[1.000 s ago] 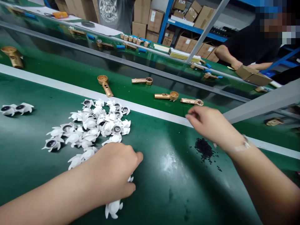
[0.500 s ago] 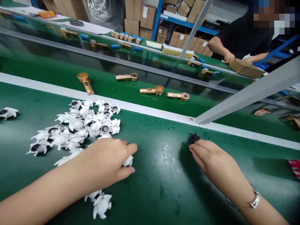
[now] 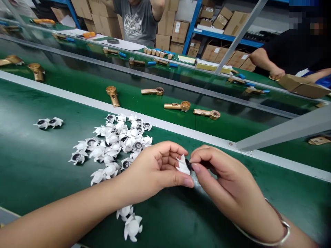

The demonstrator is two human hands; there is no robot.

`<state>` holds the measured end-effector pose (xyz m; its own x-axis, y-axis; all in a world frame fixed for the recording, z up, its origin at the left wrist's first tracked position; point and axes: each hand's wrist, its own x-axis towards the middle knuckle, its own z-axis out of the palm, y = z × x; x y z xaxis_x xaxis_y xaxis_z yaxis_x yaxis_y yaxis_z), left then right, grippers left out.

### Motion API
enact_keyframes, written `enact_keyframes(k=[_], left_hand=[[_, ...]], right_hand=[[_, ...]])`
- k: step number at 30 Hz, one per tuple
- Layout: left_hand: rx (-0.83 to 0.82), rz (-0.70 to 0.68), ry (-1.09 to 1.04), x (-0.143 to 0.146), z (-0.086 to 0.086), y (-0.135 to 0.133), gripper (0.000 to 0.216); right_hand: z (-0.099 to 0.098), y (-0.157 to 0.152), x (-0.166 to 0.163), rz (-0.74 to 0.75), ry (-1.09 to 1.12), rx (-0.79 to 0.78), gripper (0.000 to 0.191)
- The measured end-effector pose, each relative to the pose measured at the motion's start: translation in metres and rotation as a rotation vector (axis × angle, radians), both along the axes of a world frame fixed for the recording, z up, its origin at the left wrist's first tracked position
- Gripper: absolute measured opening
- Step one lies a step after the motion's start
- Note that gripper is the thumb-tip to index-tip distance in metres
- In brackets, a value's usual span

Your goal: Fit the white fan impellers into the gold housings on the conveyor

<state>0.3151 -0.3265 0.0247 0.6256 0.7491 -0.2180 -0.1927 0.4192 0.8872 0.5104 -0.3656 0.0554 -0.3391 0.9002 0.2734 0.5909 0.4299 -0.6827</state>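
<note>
Head view, left hand [image 3: 155, 168] grip pinching white fan [image 3: 182, 166], right hand [image 3: 227, 187] fingertips closed on its hub

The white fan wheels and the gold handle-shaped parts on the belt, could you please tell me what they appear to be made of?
The white fan wheel between the left hand and right hand looks like moulded plastic: matte, uniform white, with thin curved blades. The gold parts could be metal or metallic-coated plastic; their satin sheen leaves it open. The belt looks like glossy green rubbery sheet, judging by its reflections.
</note>
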Motion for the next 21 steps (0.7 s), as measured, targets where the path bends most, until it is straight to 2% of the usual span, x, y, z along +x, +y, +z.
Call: enact_keyframes(k=[9, 12, 14, 16, 18, 19, 21], left_hand=[[0.001, 0.026, 0.037, -0.003, 0.002, 0.004, 0.043], [-0.018, 0.078, 0.017, -0.005, 0.004, 0.006, 0.042], [0.004, 0.171, -0.009, -0.008, 0.007, 0.01, 0.038], [0.047, 0.279, -0.032, -0.011, 0.011, 0.017, 0.034], [0.061, 0.353, -0.06, -0.014, 0.014, 0.024, 0.033], [0.05, 0.369, -0.072, -0.016, 0.014, 0.027, 0.034], [0.015, 0.377, -0.094, -0.019, 0.015, 0.032, 0.036]], right_hand=[[-0.008, 0.006, 0.002, 0.015, -0.137, 0.117, 0.016], [-0.004, 0.005, 0.008, 0.13, -0.166, 0.182, 0.037], [-0.002, 0.017, 0.01, 0.24, -0.154, 0.258, 0.052], [-0.002, 0.049, 0.005, 0.212, -0.176, 0.272, 0.043], [-0.005, 0.105, -0.01, 0.03, -0.273, 0.216, 0.03], [-0.008, 0.138, -0.022, -0.048, -0.329, 0.185, 0.031], [-0.014, 0.209, -0.052, -0.093, -0.391, 0.139, 0.041]])
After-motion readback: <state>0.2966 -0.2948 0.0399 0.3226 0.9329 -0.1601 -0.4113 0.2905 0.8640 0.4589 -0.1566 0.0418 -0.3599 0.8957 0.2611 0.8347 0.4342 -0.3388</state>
